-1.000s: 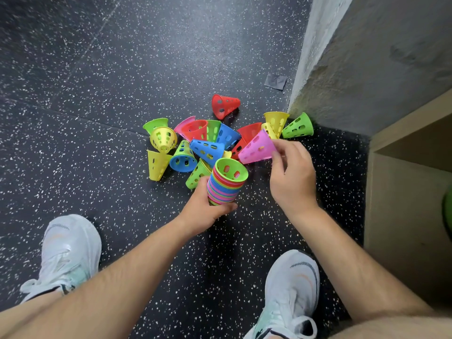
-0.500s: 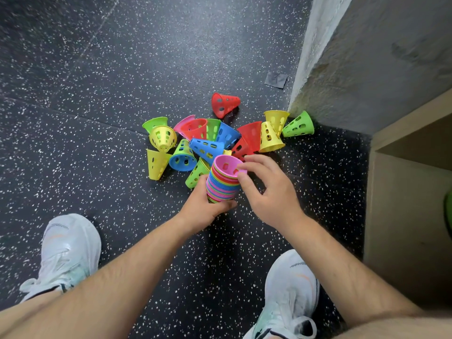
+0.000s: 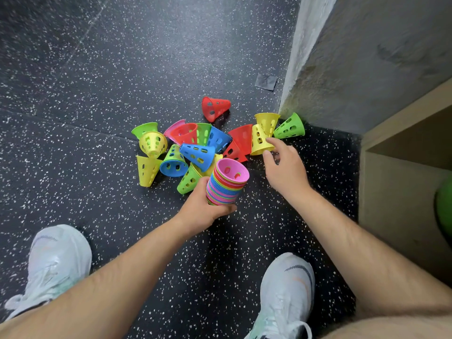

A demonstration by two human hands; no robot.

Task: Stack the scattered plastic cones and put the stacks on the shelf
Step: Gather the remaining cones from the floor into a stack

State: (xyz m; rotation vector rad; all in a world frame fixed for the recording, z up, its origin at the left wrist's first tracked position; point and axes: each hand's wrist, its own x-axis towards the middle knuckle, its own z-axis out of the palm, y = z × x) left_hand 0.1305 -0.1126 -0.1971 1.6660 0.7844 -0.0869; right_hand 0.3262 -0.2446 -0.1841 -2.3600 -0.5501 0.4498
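Observation:
My left hand grips a multicoloured stack of cones from below, a pink cone topmost with its mouth facing up. Beyond it lies a heap of scattered perforated cones in yellow, green, blue and red on the speckled floor. My right hand is spread, fingertips touching a yellow cone lying at the heap's right side. A lone red cone lies farther off. A green cone rests by the wall corner.
A grey concrete wall rises at the right. A wooden shelf unit stands at the far right with a green object inside. My white shoes flank the arms. A grey tape patch lies on the floor.
My right hand slid the pink cone onto the stack, let it go, and has reached right to the yellow cone. The left hand kept holding the stack.

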